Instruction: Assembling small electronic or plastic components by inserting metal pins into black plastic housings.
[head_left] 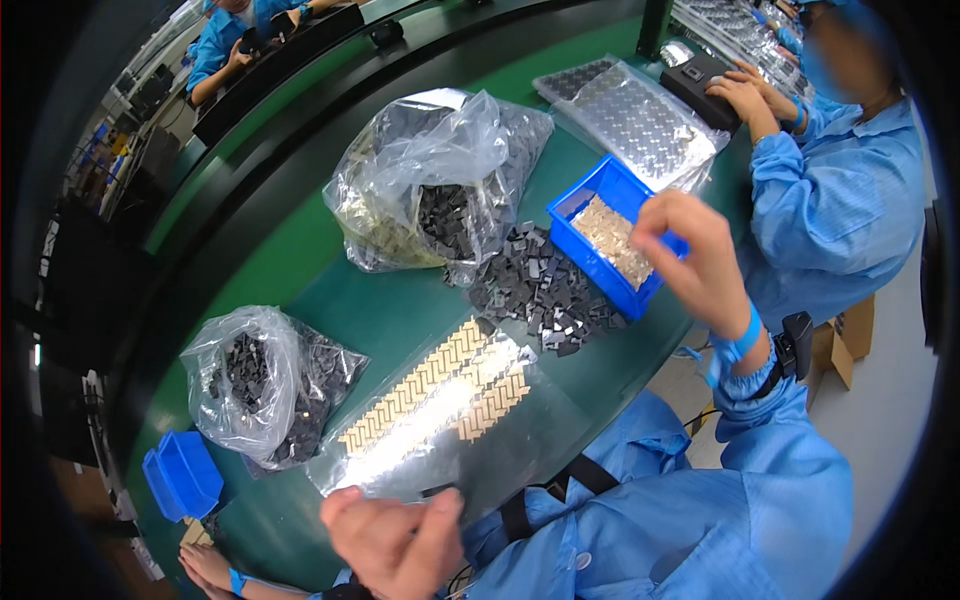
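Note:
My right hand (690,250) hangs over the near side of a blue bin (575,235) of small gold-coloured metal pieces (608,240). Its thumb and forefinger are pinched together; whatever they may hold is hidden. Low in the view, my left hand (390,545) is closed, with a small black piece (438,490) at the thumb tip. Just beyond it lies a clear plastic sheet (540,430) bearing slanted rows of gold-coloured pieces (415,390). A loose heap of small black pieces (545,290) spreads between the bin and the sheet.
A large clear bag (400,160) of black pieces stands behind the heap, a smaller bag (250,380) at left. An empty blue bin (183,475) lies near another person's hand (205,565). Stacked clear trays (630,115) lie far right, beside a co-worker (830,190) handling a black box (700,85).

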